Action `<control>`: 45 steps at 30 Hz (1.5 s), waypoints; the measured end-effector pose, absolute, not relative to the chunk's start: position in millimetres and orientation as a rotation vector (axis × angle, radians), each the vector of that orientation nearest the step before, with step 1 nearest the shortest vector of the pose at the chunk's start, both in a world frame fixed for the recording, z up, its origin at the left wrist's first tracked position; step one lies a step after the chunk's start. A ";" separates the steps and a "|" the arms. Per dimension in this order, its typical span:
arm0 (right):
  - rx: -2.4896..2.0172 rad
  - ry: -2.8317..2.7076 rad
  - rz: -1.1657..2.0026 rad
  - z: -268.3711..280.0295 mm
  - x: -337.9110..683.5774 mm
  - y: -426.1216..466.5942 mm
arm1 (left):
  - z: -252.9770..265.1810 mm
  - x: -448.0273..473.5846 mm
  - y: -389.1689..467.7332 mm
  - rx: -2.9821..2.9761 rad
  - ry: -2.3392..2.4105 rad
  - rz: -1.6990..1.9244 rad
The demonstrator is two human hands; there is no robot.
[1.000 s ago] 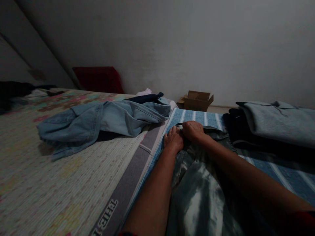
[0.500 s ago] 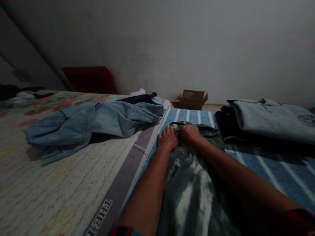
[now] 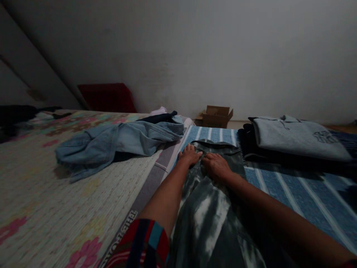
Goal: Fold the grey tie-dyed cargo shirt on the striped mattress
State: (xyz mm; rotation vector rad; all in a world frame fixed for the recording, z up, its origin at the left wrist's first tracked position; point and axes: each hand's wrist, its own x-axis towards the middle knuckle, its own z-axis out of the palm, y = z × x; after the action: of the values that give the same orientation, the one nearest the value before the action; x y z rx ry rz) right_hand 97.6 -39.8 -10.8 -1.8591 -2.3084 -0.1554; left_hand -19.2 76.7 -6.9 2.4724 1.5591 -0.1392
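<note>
A grey-green pair of trousers (image 3: 212, 216) with whitish blotches lies lengthwise in front of me, its waistband (image 3: 217, 146) at the far end. My left hand (image 3: 190, 155) rests on the left side just below the waistband, fingers spread over the cloth and thumb pointing right. Close beside it, my right hand (image 3: 216, 166) presses on the middle of the trousers, knuckles up and fingers laid on the fabric. Both hands touch the cloth, and neither appears to pinch it. My right forearm covers part of the right side.
Light blue jeans (image 3: 134, 137) lie crumpled on the patterned mat (image 3: 131, 167) to the left. A folded grey sweatshirt (image 3: 295, 136) tops dark clothes on the blue striped cloth (image 3: 281, 186) at right. Beyond the edge are a cardboard box (image 3: 214, 118) and a red object (image 3: 107, 97).
My right hand has let go of the waistband and slid slightly down the cloth. The waistband lies flatter. My view has shifted a little, showing more of the right side.
</note>
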 end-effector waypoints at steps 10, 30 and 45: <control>-1.920 -2.310 -0.094 -2.8 96.5 -45.6 | 12.3 -42.6 37.9 2.678 1.249 -0.192; -2.035 -2.204 0.196 34.9 106.7 -96.0 | 53.7 -114.1 -67.0 2.657 1.364 0.060; -2.015 -2.352 0.190 32.9 130.0 -44.8 | 53.5 -221.1 -201.5 2.012 1.442 -0.024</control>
State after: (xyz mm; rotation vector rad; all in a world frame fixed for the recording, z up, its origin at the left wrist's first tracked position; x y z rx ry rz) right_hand 130.0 -44.8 32.9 -2.0151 -2.3516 0.1899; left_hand -221.1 -201.5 53.5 2.0121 1.4415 -0.0240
